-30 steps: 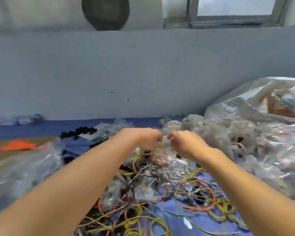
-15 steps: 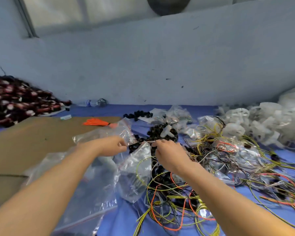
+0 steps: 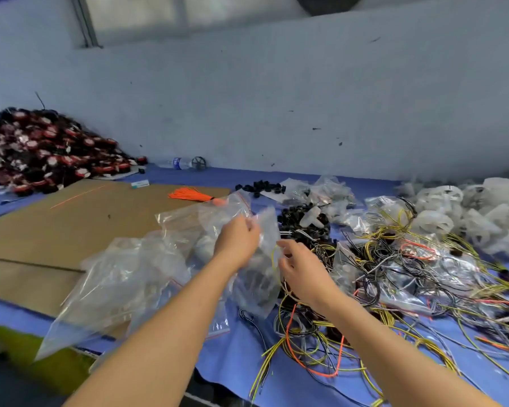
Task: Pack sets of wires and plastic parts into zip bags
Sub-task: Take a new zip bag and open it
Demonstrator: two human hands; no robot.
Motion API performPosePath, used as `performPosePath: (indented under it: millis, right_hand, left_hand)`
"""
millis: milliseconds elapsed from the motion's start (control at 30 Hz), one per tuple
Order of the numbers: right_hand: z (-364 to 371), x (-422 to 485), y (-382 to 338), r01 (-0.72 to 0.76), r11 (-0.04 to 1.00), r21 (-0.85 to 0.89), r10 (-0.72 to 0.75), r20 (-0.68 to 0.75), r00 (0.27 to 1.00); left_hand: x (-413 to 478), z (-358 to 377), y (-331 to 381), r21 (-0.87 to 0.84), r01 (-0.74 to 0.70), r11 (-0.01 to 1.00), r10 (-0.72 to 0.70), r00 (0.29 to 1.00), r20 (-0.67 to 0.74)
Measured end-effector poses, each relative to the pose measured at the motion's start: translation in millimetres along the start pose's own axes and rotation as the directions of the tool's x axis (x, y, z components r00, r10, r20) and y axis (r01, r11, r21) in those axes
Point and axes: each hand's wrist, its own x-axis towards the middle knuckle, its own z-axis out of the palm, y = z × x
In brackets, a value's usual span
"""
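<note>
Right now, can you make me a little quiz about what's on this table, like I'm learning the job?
1. True or false: the left hand grips a clear zip bag.
2. The tassel on the cardboard is: A green, B orange, C white?
3. Fill in: the tangled wires lie to the bag's ____.
Key: 1 true; 2 B; 3 right.

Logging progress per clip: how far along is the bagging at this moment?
Possibly done: a heap of clear bags at left, contents unclear. In hand: left hand pinches a zip bag holding dark parts; right hand beside it. Left: the large wire tangle and white plastic parts.
</note>
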Motion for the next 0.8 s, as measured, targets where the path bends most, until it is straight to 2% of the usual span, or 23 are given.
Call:
performPosePath:
  millis: [67,133,200,267,333,433,500,633,733,800]
  right_hand:
    - [-10,6,-11,-0.045,0.960,0.276,0.075,-0.098,0.992]
    - [-25,15,-24,-0.095,0.847,0.523,0.184,-0.120,0.976]
    - [-44,22,-34,-0.163,0.674,0.720,0.303,-0.068,0.951]
    - [-66,22,-38,-0.196,0.526,0.828,0.367,-0.013,0.930]
    - [-86,16,-33,-0.239,0.371,0.897,0.408,0.074,0.910]
    - [-112,4,-16,-0.258,0.094,0.962,0.392,0.202,0.898]
    - [-126,-10,-5,-0.206,-0.025,0.978,0.378,0.200,0.904]
    - [-144,-42,27,0.008,-0.189,0.982,0.399,0.069,0.914]
    - [-155,-71,57,0.073,-0.274,0.959,0.425,0.052,0.904]
    - [-166,-90,77,0.072,-0.270,0.960,0.430,0.053,0.901]
  left_hand:
    - [-8,-8,32,-0.178,-0.168,0.970,0.133,0.973,-0.191]
    - [-21,-13,68,-0.317,-0.363,0.876,0.269,0.915,-0.302]
    - [-33,-13,99,-0.414,-0.475,0.777,0.367,0.875,-0.315]
    - [-45,-10,121,-0.541,-0.497,0.679,0.405,0.867,-0.289]
    - [-56,-7,133,-0.698,-0.443,0.563,0.379,0.889,-0.258]
    - [-66,3,132,-0.899,-0.268,0.347,0.271,0.946,-0.178]
    - [-75,17,123,-0.955,-0.126,0.267,0.173,0.982,-0.081]
    - [-100,51,102,-0.951,0.145,0.275,-0.023,0.989,0.144]
    - [-118,65,86,-0.923,0.202,0.328,-0.032,0.979,0.203]
    - [-127,70,76,-0.889,0.196,0.414,-0.025,0.979,0.204]
